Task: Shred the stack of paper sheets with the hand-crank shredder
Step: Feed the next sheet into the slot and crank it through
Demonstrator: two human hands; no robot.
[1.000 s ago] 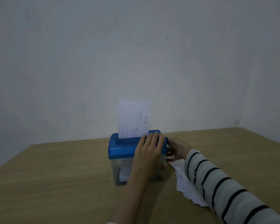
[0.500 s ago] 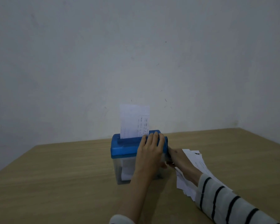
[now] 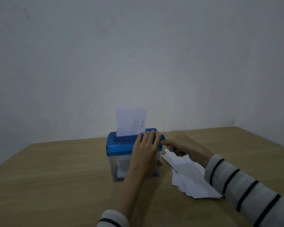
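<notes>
A small hand-crank shredder with a blue lid and a clear bin stands mid-table. A printed white sheet stands upright in its slot, partly fed in. My left hand lies over the lid's right end, fingers straight on top and thumb down the bin's side. My right hand is at the shredder's right side, fingers curled round the crank, which is mostly hidden. The stack of paper sheets lies fanned on the table under my right forearm.
The wooden table meets a plain wall behind the shredder and another wall at the far right corner. White paper shows inside the clear bin.
My right hand has swung round at the crank, from low beside the bin up to lid height. The upright sheet stands shorter above the slot. My left hand has stayed on the lid.
</notes>
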